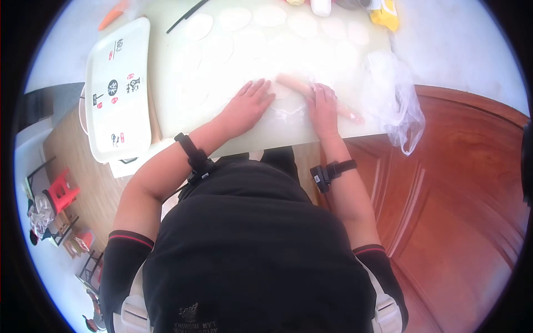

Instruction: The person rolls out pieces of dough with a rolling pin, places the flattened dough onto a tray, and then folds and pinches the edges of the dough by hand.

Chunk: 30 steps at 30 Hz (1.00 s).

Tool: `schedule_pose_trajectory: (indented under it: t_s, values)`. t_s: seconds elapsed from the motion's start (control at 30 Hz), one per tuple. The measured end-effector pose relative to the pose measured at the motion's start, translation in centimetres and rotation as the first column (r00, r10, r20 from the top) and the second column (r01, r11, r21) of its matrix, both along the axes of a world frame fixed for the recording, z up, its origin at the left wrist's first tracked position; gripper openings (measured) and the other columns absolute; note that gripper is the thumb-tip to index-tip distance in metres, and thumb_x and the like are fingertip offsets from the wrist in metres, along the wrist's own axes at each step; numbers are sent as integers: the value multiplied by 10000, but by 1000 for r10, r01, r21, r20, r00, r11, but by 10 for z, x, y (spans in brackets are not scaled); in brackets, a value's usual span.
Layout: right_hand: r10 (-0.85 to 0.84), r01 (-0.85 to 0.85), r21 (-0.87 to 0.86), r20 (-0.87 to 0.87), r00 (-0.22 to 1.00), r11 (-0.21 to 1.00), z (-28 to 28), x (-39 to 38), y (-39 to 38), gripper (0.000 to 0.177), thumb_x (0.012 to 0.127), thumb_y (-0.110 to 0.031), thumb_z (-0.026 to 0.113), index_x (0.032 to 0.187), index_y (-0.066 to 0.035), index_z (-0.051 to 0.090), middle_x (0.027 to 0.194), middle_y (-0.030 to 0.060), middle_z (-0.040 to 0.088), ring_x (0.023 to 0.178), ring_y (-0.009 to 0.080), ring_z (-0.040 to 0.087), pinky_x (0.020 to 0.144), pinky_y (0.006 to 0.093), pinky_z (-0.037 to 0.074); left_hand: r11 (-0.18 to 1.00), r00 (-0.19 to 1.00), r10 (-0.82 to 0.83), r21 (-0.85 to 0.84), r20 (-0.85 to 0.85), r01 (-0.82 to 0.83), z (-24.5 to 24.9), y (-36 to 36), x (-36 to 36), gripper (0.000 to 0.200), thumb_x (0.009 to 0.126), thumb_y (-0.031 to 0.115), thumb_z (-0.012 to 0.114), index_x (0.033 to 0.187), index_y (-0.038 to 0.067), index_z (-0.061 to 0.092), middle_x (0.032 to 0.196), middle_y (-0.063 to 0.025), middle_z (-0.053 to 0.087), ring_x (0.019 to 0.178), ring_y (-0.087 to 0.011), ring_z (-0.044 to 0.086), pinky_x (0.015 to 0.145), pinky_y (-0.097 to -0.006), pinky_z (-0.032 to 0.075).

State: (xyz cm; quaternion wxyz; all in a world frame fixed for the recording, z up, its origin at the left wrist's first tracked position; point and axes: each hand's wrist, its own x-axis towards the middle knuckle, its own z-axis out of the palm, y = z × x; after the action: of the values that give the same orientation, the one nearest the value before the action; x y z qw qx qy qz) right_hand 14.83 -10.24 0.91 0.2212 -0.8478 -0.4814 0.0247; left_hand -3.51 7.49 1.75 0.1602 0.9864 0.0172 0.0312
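Observation:
A wooden rolling pin [294,84] lies at a slant on the white, floury tabletop. My right hand [323,108] is laid over its middle, with the fingers curled across it. To the left, my left hand [251,108] rests with fingers stretched out at the edge of a pale dough piece [277,104]. Glare washes out most of that dough's outline. Several thin round dough wrappers [235,19] are spread over the far part of the table [183,111].
A white printed tray [119,89] stands along the table's left side. A crumpled clear plastic bag [397,105] hangs over the right edge. At the back are a dark stick [186,15] and a yellow packet [384,15]. A brown wooden door [455,183] is at the right.

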Motion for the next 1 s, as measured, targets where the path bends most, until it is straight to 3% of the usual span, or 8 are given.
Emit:
schedule_pose_trajectory:
  t_s: [0.17,0.23,0.83,0.93,1.0]
  values:
    - [27,-29,28,80,996,999,-1,-1,13,347,879,-198,641,1191,-58,584,1201,133,580,1158,319,521,1003,460,402,1000,1000,2,-10,19,-1,0,-1,0,479,838,86,560,1312,26,531,1444,-243,413,1351,-387,395,1131,-474,319]
    - [-45,51,-29,174,984,998,-7,0,14,352,885,-225,638,1192,-59,588,1179,124,581,1145,317,523,995,456,401,1000,1000,3,-15,20,-2,-1,-1,-2,481,833,83,563,1310,24,533,1443,-245,413,1348,-391,397,1129,-472,322]
    - [-98,89,69,148,984,994,-3,-2,11,360,865,-213,666,1180,-54,598,1105,110,572,1058,299,530,937,440,412,997,997,43,-70,67,-39,-5,-4,-1,463,815,47,570,1273,-21,545,1427,-264,422,1340,-396,410,1091,-444,380]
    - [-64,66,-12,123,990,998,-9,-3,9,351,867,-209,665,1181,-64,603,1111,110,574,1063,298,530,941,445,409,996,994,48,-74,95,-41,-7,-6,0,462,813,48,574,1267,-30,546,1424,-265,425,1338,-397,412,1090,-444,381]
    - [-82,80,22,119,990,997,-3,-6,8,346,868,-210,663,1178,-67,606,1116,113,574,1063,300,530,942,445,409,995,997,41,-90,66,-35,-7,-6,-1,449,821,31,532,1266,-30,539,1420,-269,426,1337,-402,411,1090,-462,377]
